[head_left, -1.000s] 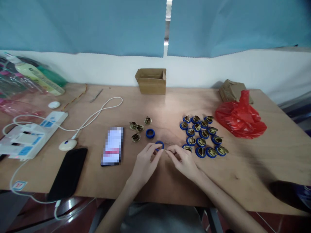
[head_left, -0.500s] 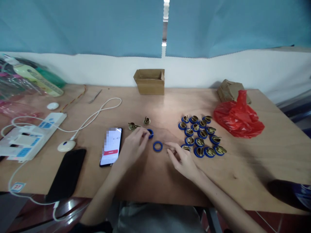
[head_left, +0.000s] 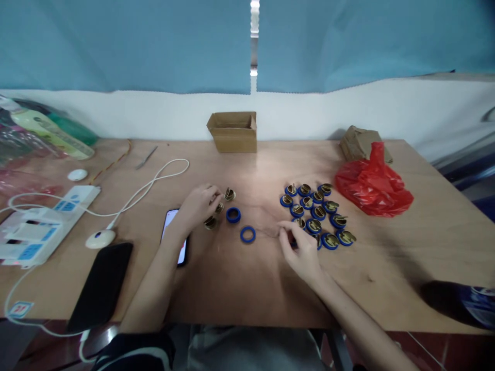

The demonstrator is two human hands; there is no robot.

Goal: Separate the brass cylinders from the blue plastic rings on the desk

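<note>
My left hand (head_left: pixel 199 207), fingers bent and closed, is at a small group of round brass pieces with upright tabs. Its fingertips are at one brass piece (head_left: pixel 219 207), partly covered. Another brass piece (head_left: pixel 210 222) lies below the fingers, and a third brass clip piece (head_left: pixel 229 189) stands just beyond them. To the right on the table are a thick blue ring (head_left: pixel 233 220) and a thinner blue ring (head_left: pixel 248 241). My right hand (head_left: pixel 303 252) is curled, thumb and forefinger tips close together; anything between them is hidden. It partly covers the several blue-ringed brass pieces (head_left: pixel 313 225).
Left are a lit phone (head_left: pixel 181 255), a dark phone (head_left: pixel 101 286), a white power strip (head_left: pixel 62 216) and cables. An open cardboard box (head_left: pixel 235 141) stands by the wall. A red plastic bag (head_left: pixel 373 185), a brown paper package (head_left: pixel 361 141) and a dark bottle (head_left: pixel 456 304) are right.
My left hand has left the blue ring and moved left to the brass pieces. My right hand has drawn right, to the edge of the blue-ringed pieces. The view has shifted slightly.
</note>
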